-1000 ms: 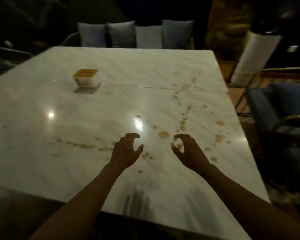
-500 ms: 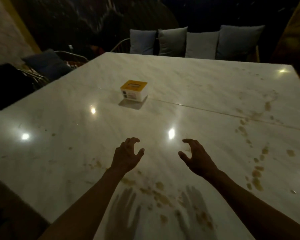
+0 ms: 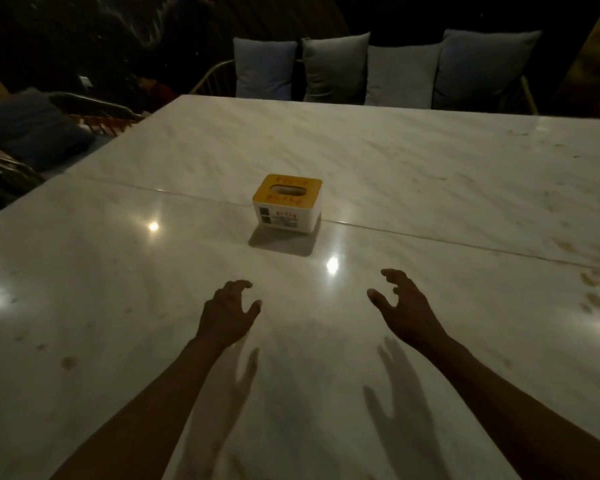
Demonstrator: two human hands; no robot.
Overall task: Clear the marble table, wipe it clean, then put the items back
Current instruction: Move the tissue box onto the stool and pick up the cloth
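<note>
Dim room, big marble table (image 3: 430, 161) with a seam across it, grey cushions (image 3: 329, 69) past its far edge, brown stain spots (image 3: 594, 299) clustered toward its right side. Only item on the table: a tissue box (image 3: 287, 203), white body, orange slotted lid, upright, sitting right on the seam, roughly mid-table. Both hands hover above the marble on the near side of the tissue box, apart from it, nothing held. Left hand (image 3: 227, 315) fingers curled loosely like a claw, thumb out, empty; right hand (image 3: 407, 306) same, fingers half-curled, thumb spread, empty. Tissue box lies straight ahead of the fingertips, between the two hands' lines, slightly nearer the left hand's side. Its long axis runs left-right, roughly along the seam, so short ends face each palm. Judgement: clearing step, box not yet lifted; a two-handed reach forward would clamp the ends. Neither hand clearly closer.
</note>
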